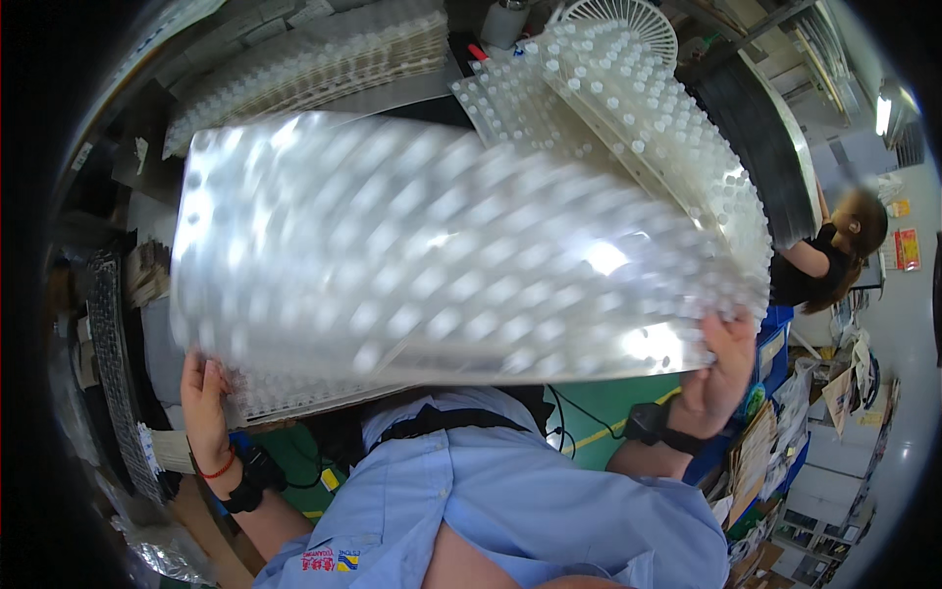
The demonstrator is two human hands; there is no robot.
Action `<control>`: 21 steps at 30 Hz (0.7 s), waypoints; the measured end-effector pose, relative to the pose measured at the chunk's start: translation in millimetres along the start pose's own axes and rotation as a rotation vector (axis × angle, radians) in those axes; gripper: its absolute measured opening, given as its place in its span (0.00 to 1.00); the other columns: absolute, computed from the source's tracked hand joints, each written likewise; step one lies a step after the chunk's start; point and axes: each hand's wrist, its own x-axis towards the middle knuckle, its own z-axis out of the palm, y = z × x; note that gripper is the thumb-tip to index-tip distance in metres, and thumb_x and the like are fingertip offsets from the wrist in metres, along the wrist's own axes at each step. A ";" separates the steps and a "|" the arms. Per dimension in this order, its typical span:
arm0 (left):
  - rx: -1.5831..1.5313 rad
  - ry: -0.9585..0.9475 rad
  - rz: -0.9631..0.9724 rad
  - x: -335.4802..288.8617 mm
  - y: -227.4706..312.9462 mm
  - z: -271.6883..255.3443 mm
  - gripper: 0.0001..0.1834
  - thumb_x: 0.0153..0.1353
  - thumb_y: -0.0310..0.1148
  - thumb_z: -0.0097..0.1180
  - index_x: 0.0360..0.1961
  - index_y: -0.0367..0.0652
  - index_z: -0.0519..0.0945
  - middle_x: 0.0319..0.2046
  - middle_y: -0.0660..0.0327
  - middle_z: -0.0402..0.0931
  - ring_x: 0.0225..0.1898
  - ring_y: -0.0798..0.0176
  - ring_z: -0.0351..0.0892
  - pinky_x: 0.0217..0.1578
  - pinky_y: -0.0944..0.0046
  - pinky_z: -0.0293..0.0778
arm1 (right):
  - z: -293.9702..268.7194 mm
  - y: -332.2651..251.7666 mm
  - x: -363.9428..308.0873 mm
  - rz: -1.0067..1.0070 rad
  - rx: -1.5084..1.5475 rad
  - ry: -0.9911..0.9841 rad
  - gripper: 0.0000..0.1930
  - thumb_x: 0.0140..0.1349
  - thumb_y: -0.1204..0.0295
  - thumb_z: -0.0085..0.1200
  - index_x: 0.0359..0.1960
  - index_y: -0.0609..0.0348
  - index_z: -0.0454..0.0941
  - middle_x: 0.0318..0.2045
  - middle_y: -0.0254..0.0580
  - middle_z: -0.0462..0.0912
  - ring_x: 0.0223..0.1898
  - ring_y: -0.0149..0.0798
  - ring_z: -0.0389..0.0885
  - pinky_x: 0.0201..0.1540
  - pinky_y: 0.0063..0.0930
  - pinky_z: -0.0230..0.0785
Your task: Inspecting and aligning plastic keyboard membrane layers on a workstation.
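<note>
Head view: left hand (pixel 206 407) and right hand (pixel 721 373) each grip one edge of one blurred clear plastic tray (pixel 432 245), fingers curled around it; its pockets' contents cannot be told.

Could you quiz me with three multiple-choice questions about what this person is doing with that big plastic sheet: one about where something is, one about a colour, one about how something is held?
1. Where is the white round fan grille?
A. at the top, behind the stacked trays
B. on the floor by the feet
C. in the left hand

2. What colour is the person's shirt?
A. red
B. light blue
C. black

3. How is the clear dimpled tray held?
A. by one hand only
B. lying flat on a table, untouched
C. lifted, with a hand at each lower corner

Answers:
1. A: the grille peeks out above the stacked trays at the upper edge.
2. B: the shirt below the tray is pale blue.
3. C: the left hand grips the lower left corner and the right hand the lower right, with the tray blurred in the air.
</note>
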 end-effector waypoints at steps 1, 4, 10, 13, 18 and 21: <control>0.006 -0.038 0.003 -0.2 8.4 3.5 0.21 0.70 0.32 0.48 0.61 0.34 0.68 0.35 0.69 0.67 0.32 0.78 0.64 0.34 0.77 0.62 | -4.9 -9.1 -0.9 -0.065 -0.006 0.046 0.18 0.62 0.84 0.50 0.54 0.65 0.69 0.40 0.45 0.80 0.21 0.24 0.75 0.15 0.11 0.63; 0.011 -0.076 0.019 -0.2 14.7 7.8 0.21 0.70 0.31 0.47 0.61 0.35 0.68 0.36 0.69 0.67 0.32 0.78 0.63 0.34 0.77 0.62 | -26.8 -31.1 -5.8 -0.207 -0.025 0.100 0.19 0.65 0.83 0.47 0.58 0.65 0.65 0.47 0.46 0.78 0.25 0.23 0.76 0.17 0.10 0.63; 0.014 -0.076 -0.005 -0.7 19.0 7.4 0.21 0.70 0.31 0.47 0.61 0.34 0.67 0.38 0.69 0.66 0.31 0.77 0.63 0.34 0.77 0.63 | -62.3 -50.7 -10.0 -0.404 -0.210 0.306 0.22 0.67 0.78 0.49 0.63 0.65 0.62 0.51 0.45 0.77 0.34 0.28 0.80 0.26 0.11 0.68; 0.009 -0.080 -0.008 -0.4 18.9 7.4 0.21 0.70 0.32 0.47 0.61 0.34 0.67 0.38 0.69 0.66 0.32 0.77 0.64 0.34 0.76 0.63 | -56.1 -53.4 -7.9 -0.403 -0.283 0.398 0.25 0.67 0.73 0.52 0.65 0.65 0.61 0.51 0.46 0.77 0.32 0.31 0.81 0.30 0.15 0.70; 0.006 -0.068 -0.019 -2.2 21.3 7.6 0.21 0.70 0.32 0.48 0.61 0.35 0.67 0.38 0.68 0.67 0.32 0.77 0.64 0.34 0.76 0.64 | -42.5 -46.8 -1.1 -0.593 -1.505 0.942 0.41 0.59 0.53 0.62 0.67 0.66 0.60 0.59 0.56 0.68 0.57 0.47 0.70 0.56 0.42 0.64; 0.005 -0.077 -0.013 -1.5 21.0 7.7 0.22 0.70 0.33 0.49 0.61 0.35 0.67 0.39 0.68 0.67 0.33 0.77 0.65 0.34 0.76 0.64 | -13.4 -39.6 -7.3 -0.924 -1.731 0.663 0.41 0.57 0.52 0.63 0.67 0.64 0.62 0.62 0.58 0.66 0.63 0.52 0.62 0.64 0.46 0.55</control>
